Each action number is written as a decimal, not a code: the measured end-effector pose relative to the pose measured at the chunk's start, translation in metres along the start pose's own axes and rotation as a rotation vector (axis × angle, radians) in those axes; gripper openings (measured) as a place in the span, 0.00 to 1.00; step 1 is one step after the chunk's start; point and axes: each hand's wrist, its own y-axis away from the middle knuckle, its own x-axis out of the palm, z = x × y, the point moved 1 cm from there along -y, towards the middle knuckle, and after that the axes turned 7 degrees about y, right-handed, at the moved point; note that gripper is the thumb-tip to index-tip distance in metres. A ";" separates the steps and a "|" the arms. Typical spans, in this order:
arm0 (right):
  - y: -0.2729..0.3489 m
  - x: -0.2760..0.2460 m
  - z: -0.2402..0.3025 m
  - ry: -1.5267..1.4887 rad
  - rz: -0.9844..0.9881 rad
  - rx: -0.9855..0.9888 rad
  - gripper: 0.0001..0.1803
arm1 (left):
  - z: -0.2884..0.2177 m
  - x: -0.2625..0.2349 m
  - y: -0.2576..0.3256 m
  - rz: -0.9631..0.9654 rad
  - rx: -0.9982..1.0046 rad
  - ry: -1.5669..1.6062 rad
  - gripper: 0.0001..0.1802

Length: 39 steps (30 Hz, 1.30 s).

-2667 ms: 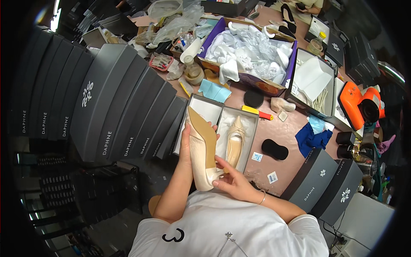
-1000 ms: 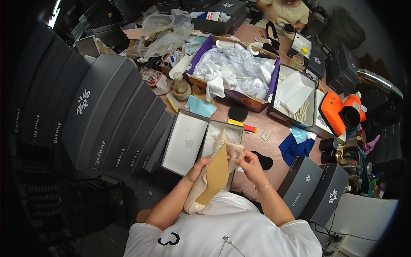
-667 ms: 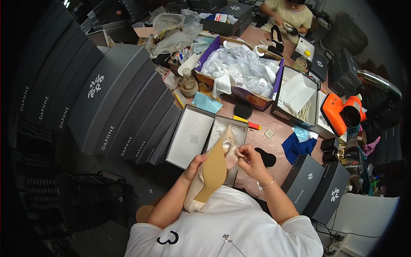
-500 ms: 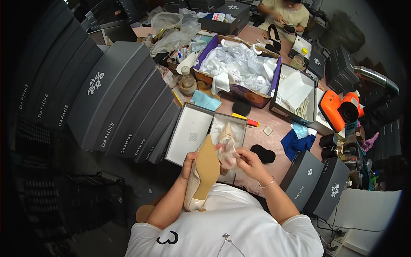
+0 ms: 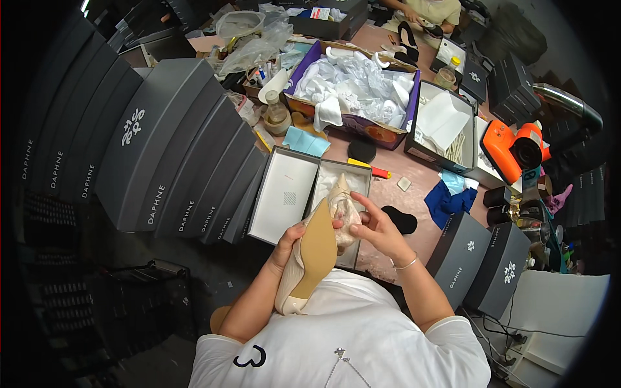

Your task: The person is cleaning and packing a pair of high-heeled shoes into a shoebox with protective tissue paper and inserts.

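Observation:
My left hand (image 5: 288, 247) is closed around a beige high-heeled pointed shoe (image 5: 317, 249), tilted with its tan sole toward me. One of its fingertips reaches past the sole onto a crumpled sheer wrap (image 5: 345, 216). Against that wrap rests my right hand (image 5: 381, 229), thumb and forefinger spread apart, a bracelet on the wrist. Beyond the wrap, the pointed beige toe of a second shoe (image 5: 340, 183) shows over an opened shoebox (image 5: 283, 194) with a white inside. How far the wrap covers the second shoe is hidden behind the held one.
Stacked grey shoeboxes (image 5: 162, 136) rise at left; two more shoeboxes (image 5: 456, 258) stand at right. A purple-edged carton (image 5: 414, 107) full of white paper lies beyond. Near it are a yellow-and-red tool (image 5: 378, 172), a black pad (image 5: 401, 220) and an orange device (image 5: 501, 152). Another person (image 5: 433, 13) sits across.
My right thumb and forefinger have gone from pinching the lifted sheer wrap to spreading against it, and the wrap sits lower and more bunched. The held shoe has shifted slightly right.

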 end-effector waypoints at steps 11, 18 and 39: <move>-0.025 0.004 -0.031 0.069 -0.294 0.001 0.22 | 0.008 -0.030 -0.004 -0.080 -0.021 0.062 0.38; -0.015 0.008 -0.023 -0.145 -0.248 -0.050 0.25 | 0.005 -0.018 -0.006 -0.121 0.007 -0.070 0.35; -0.010 -0.022 -0.030 0.167 -0.135 0.108 0.19 | 0.015 -0.016 -0.007 -0.183 0.025 0.143 0.37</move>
